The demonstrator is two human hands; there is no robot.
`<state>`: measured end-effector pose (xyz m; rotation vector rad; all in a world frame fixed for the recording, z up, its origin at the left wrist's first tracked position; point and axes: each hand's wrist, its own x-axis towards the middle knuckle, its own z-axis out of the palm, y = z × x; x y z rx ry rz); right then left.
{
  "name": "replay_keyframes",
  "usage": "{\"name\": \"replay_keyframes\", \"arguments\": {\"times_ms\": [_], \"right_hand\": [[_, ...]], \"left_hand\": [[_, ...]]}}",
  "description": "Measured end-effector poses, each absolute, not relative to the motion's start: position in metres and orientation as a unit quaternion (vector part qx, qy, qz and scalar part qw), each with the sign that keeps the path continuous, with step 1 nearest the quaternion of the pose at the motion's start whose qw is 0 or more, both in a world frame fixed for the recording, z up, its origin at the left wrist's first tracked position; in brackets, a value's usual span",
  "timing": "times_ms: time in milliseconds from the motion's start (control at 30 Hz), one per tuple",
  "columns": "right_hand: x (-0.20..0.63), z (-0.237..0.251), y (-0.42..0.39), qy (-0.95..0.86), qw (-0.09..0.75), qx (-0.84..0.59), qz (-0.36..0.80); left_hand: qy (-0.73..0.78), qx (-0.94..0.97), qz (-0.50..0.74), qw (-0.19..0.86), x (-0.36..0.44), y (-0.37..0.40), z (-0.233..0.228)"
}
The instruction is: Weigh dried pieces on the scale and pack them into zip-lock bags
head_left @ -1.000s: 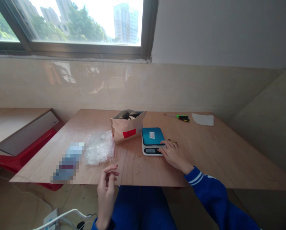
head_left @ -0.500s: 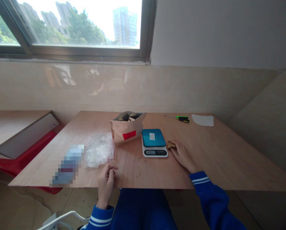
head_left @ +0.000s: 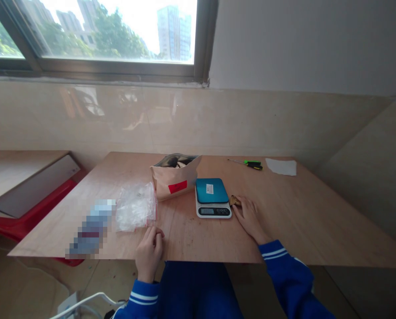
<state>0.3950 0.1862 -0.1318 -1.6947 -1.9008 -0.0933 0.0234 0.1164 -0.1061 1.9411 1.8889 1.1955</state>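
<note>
The right hand [head_left: 249, 217] is closing its fingertips on small brown bits [head_left: 235, 200] lying just right of the white, blue-topped kitchen scale [head_left: 213, 198]; lifting them calls for a fine pinch. The left hand [head_left: 149, 252] is resting loosely curled, holding nothing, at the near edge of the wooden table [head_left: 300, 212].

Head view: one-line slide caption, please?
Right hand on brown bits beside kitchen scale; left hand at table edge.

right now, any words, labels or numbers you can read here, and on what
None can be read.
White sticker on the blue-topped kitchen scale: print too small.
Scale's display: digits unreadable.
Red label on the brown paper bag: no legible text.
Blurred patch at the table's left: nothing readable.
</note>
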Motion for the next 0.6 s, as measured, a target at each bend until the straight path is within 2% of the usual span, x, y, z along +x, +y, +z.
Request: {"name": "replay_keyframes", "arguments": {"times_ms": [400,600], "right_hand": [[0.396,-0.129,0.184,-0.675,0.335,-0.657,-0.025],[0.376,-0.095,0.21,-0.592,0.433,-0.68,-0.002]], "left_hand": [[0.632,0.655,0.401,0.099,0.024,0.116,-0.104],[0.637,0.656,0.391,0.102,0.023,0.116,-0.105]]}}
